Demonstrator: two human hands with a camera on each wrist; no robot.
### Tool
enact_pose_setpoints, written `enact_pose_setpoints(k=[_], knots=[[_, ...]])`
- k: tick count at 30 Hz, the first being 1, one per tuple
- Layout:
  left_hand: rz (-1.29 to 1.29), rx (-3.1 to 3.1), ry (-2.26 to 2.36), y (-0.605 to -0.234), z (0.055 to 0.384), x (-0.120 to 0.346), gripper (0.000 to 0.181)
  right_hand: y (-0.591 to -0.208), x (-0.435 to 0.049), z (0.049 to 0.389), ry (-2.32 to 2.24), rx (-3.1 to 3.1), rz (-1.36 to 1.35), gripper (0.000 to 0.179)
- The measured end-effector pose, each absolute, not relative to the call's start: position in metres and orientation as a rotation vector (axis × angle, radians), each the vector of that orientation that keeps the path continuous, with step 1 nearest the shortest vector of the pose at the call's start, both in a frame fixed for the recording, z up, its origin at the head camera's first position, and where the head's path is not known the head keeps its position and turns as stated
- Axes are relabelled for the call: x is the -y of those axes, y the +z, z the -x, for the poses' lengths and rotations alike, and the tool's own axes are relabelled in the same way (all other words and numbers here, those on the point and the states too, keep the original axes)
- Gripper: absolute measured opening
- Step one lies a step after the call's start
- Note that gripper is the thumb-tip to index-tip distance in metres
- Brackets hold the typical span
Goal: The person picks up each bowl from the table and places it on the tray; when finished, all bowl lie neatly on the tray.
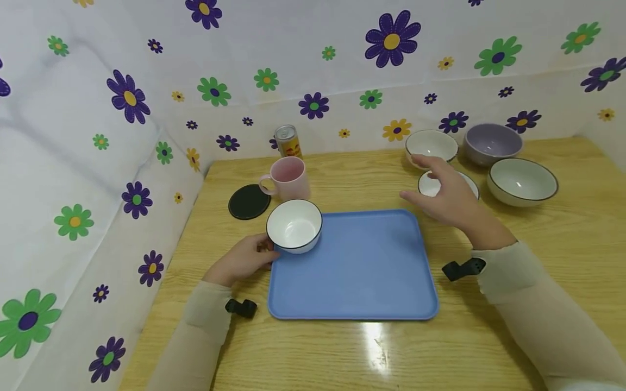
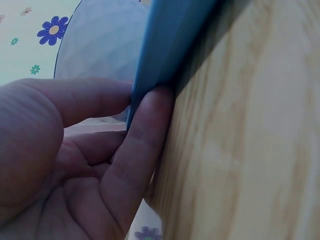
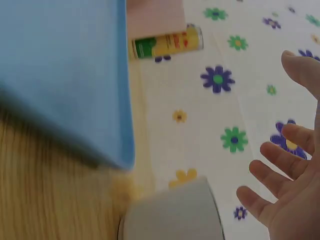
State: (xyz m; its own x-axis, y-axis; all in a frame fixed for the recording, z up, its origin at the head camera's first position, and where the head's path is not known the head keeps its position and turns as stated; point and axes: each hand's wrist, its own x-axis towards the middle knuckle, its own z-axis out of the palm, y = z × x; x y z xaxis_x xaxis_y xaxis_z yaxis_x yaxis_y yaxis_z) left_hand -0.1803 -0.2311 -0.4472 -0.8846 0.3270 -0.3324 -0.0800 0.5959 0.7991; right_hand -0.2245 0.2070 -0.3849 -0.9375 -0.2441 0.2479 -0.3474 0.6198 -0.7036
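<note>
A blue tray (image 1: 357, 271) lies on the wooden table, and a white dark-rimmed bowl (image 1: 294, 225) sits over its far left corner. My left hand (image 1: 246, 255) pinches the tray's left edge beside that bowl; in the left wrist view the thumb (image 2: 95, 97) is on one face of the rim and a finger on the other. My right hand (image 1: 447, 195) hovers with spread fingers off the tray's far right corner. It holds nothing and partly covers a small white bowl (image 1: 467, 184). In the right wrist view a pale bowl (image 3: 172, 215) appears below the fingers.
Behind the tray stand a pink mug (image 1: 295, 182), a drink can (image 1: 288, 142) and a flat black disc (image 1: 249, 202). A white bowl (image 1: 430, 144), a purple bowl (image 1: 493, 142) and a pale green bowl (image 1: 522, 183) stand at the back right. Flowered cloth walls (image 1: 342, 70) border the table.
</note>
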Motion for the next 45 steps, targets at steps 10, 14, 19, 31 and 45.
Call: enact_pose_setpoints(k=[10, 14, 19, 31, 45], knots=[[-0.178, -2.373, 1.227, -0.447, 0.179, 0.230, 0.017, -0.392, -0.253, 0.227, 1.161, 2.870, -0.231, 0.099], [-0.180, -2.370, 1.232, -0.448, 0.180, 0.229, 0.016, -0.398, -0.263, 0.228, 1.174, 2.894, -0.204, 0.106], [-0.198, -2.388, 1.224, -0.445, 0.178, 0.229, 0.018, -0.403, -0.266, 0.229, 1.177, 2.888, -0.198, 0.110], [-0.211, -2.389, 1.222, -0.445, 0.178, 0.230, 0.018, -0.416, -0.273, 0.233, 1.196, 2.918, -0.169, 0.119], [-0.221, -2.398, 1.211, -0.443, 0.178, 0.230, 0.019, -0.428, -0.282, 0.234, 1.257, 2.903, -0.284, 0.132]])
